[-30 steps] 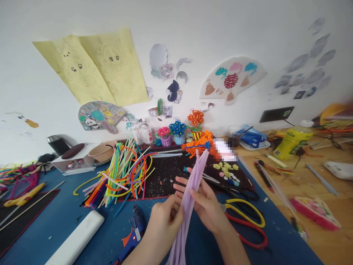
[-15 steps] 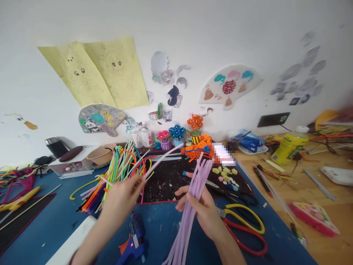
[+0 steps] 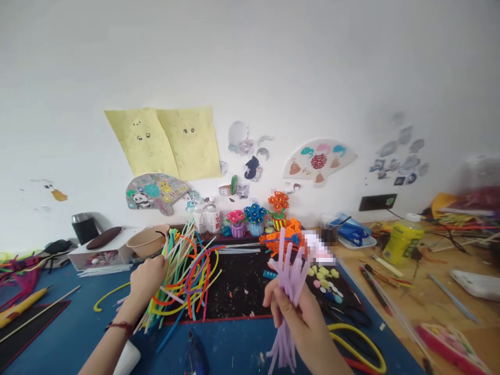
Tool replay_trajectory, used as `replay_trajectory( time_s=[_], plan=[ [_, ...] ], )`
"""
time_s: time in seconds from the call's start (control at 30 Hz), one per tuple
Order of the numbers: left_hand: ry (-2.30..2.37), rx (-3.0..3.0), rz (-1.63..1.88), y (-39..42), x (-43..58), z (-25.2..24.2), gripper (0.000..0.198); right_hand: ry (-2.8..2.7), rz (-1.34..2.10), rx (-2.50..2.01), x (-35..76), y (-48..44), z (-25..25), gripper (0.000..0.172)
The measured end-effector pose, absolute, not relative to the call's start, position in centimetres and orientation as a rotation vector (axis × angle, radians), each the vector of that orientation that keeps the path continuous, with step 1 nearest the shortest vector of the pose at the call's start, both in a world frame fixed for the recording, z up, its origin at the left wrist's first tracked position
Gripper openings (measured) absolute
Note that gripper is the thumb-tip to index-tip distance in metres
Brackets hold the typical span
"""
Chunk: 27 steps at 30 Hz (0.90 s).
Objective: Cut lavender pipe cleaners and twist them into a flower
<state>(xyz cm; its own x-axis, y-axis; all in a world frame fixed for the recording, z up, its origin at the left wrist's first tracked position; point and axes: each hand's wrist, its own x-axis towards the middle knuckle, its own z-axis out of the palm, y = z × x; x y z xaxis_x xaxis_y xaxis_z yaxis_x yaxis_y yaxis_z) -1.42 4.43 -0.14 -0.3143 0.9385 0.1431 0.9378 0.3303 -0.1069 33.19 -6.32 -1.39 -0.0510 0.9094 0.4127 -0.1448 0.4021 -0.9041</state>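
My right hand (image 3: 299, 317) is wrapped round a bundle of lilac pipe cleaners (image 3: 289, 276), held upright with the ends fanned out above and below the fingers. Over on the left, my left hand (image 3: 149, 278) is curled closed at the edge of a big loose pile of multicoloured pipe cleaners (image 3: 191, 276). Its fingertips are hidden behind the back of the hand, against the strands. A red cord circles the left wrist. Below and between the hands lies a blue glue gun (image 3: 195, 354), cut off by the lower edge.
Pipe-cleaner flowers in small pots (image 3: 255, 219) stand along the wall, beside orange pieces (image 3: 281, 242). Yellow-and-red-handled scissors (image 3: 361, 344) lie right of my right hand, near pompoms (image 3: 324, 273). A brown bowl (image 3: 146, 242) and a yellow bottle (image 3: 402, 239) stand at the back.
My left hand has moved left to the side of the pile; the lilac strand it held is no longer seen in it. My right hand still grips the bundle, now more upright. The view has tilted up.
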Motion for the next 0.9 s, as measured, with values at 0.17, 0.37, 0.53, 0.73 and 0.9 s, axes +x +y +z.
replay_trajectory(
  time_s=[0.17,0.37,0.53,0.73,0.9],
  plan=[
    [-2.437,-1.778,0.004,4.3,-2.0,-0.9,0.039,-1.385,0.998,-0.746,33.2,-6.2,-1.2,0.028],
    [-2.387,-1.810,0.002,3.8,-2.2,-0.3,0.039,-1.436,0.962,-0.733,32.8,-6.0,-1.7,0.031],
    [-2.356,-1.825,-0.017,3.4,-2.3,0.1,0.043,-1.373,0.958,-0.722,32.0,-6.3,-1.0,0.034],
    [-2.396,-1.740,-0.052,3.3,-1.8,0.3,0.046,-1.170,1.305,-0.569,31.1,-6.7,0.2,0.040],
    [-2.331,-1.779,0.079,3.4,-0.7,-0.6,0.038,-0.782,1.679,-0.463,30.7,-6.6,0.2,0.055]
  ],
)
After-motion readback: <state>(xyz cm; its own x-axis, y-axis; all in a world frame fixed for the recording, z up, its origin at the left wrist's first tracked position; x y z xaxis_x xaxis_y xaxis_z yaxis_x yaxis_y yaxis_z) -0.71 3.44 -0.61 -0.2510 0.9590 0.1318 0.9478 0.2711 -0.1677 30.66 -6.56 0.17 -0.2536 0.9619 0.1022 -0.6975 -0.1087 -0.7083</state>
